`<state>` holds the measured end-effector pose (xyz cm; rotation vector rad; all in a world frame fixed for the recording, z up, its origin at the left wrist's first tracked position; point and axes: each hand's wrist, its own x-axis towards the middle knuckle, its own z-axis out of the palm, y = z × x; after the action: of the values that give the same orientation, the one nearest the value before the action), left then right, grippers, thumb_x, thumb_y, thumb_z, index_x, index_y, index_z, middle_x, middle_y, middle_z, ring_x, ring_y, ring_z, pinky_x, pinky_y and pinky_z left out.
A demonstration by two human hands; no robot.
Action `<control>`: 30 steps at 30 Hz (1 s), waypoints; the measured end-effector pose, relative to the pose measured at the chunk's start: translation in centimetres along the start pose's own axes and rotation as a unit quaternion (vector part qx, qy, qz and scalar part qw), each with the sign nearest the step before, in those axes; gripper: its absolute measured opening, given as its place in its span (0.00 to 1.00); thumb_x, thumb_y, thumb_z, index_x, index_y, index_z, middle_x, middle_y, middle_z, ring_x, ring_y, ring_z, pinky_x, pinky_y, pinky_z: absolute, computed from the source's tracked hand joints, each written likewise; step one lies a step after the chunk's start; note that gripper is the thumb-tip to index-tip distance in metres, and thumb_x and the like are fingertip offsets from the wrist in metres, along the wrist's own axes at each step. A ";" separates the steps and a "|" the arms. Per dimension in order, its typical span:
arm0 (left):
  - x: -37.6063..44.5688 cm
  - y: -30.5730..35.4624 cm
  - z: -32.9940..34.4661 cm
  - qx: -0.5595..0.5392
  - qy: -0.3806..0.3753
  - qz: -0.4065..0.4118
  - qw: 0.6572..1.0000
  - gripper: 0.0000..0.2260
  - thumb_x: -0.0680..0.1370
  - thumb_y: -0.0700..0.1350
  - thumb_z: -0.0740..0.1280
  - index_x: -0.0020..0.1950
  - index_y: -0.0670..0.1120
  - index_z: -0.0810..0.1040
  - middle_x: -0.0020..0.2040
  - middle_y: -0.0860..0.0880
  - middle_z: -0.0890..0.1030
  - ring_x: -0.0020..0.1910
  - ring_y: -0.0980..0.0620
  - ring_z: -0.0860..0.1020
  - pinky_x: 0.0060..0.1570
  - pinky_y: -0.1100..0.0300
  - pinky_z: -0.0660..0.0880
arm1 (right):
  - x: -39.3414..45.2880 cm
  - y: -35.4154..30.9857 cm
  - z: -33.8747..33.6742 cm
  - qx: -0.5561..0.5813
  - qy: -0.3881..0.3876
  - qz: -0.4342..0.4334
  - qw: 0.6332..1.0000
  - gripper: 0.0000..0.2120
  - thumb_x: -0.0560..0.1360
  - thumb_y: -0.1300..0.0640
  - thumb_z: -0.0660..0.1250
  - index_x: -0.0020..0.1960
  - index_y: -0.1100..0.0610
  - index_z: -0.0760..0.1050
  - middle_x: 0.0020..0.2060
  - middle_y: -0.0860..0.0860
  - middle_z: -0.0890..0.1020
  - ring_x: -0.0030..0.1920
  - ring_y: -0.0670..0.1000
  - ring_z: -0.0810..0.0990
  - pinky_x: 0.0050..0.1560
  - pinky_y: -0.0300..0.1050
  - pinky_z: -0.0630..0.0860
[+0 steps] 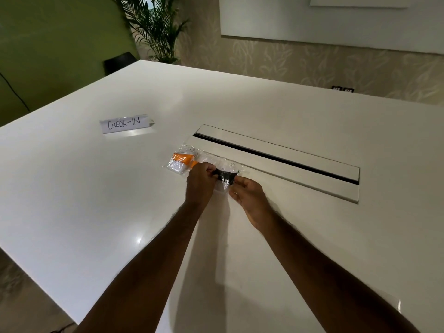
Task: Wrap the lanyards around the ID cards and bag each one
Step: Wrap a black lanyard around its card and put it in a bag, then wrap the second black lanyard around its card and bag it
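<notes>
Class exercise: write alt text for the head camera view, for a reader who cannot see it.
Both hands, left hand and right hand, grip a clear bag holding a black lanyard bundle over a white table. A second bag with an orange lanyard lies beside it; a "CHECK-IN" sign stands further left.

A white surface [96, 188] carries a handwritten "CHECK-IN" sign [125, 124] and a long cable hatch [288, 159]; a potted palm [156, 27] stands behind
</notes>
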<state>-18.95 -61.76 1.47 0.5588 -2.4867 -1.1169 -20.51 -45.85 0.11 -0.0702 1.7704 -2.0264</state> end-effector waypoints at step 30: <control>-15.2 9.4 4.1 0.150 -0.070 0.179 0.970 0.20 0.81 0.48 0.69 0.73 0.47 0.77 0.72 0.49 0.77 0.74 0.50 0.71 0.74 0.54 0.63 | -13.8 -1.3 -16.7 -0.609 0.060 -0.097 0.785 0.40 0.84 0.32 0.50 0.85 0.59 0.54 0.86 0.58 0.53 0.86 0.59 0.46 0.84 0.56 0.42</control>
<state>-9.80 -46.01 3.69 0.0972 -2.7530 -0.6687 -13.91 -25.29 1.80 -0.5300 2.9263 -0.6349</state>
